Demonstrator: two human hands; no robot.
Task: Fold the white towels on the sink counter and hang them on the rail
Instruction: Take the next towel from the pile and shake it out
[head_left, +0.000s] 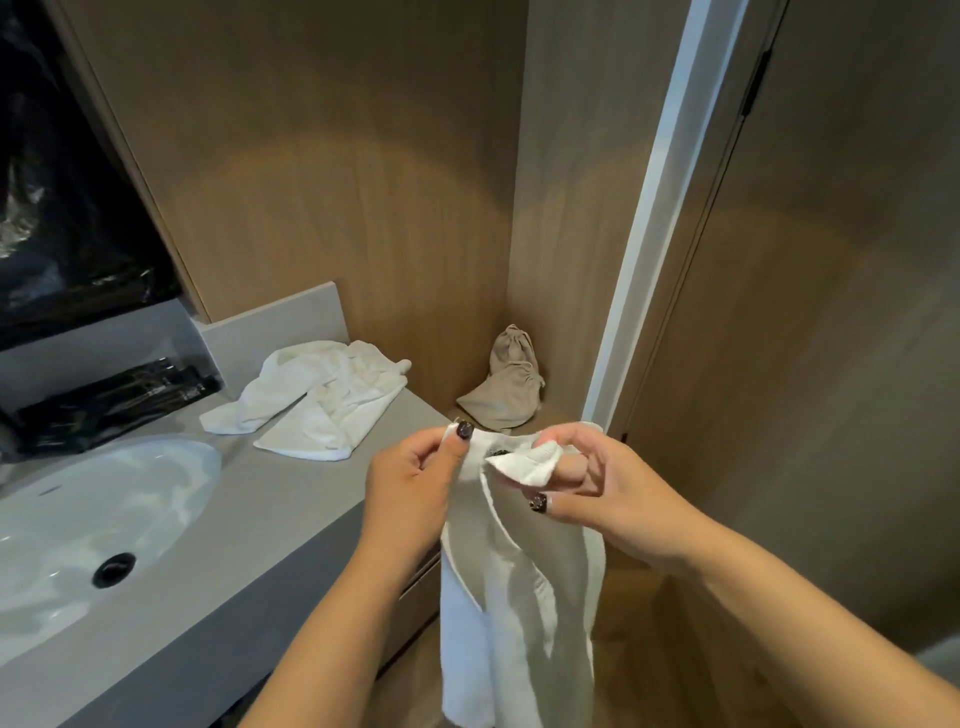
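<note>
Grey sink counter (270, 499), wood-panelled corner. Left hand (410, 488) and right hand (587, 488) each pinch a top corner of a white towel (519, 597), hanging lengthwise past counter's end. Crumpled towel (322, 400) on counter; beige pouch (506, 384) in corner.

Single head view — looks forward and down, close over hands, counter (270, 519) at left.

A grey sink counter (270, 519) carries crumpled white towels (317, 400) beside its white basin (78, 525).
</note>
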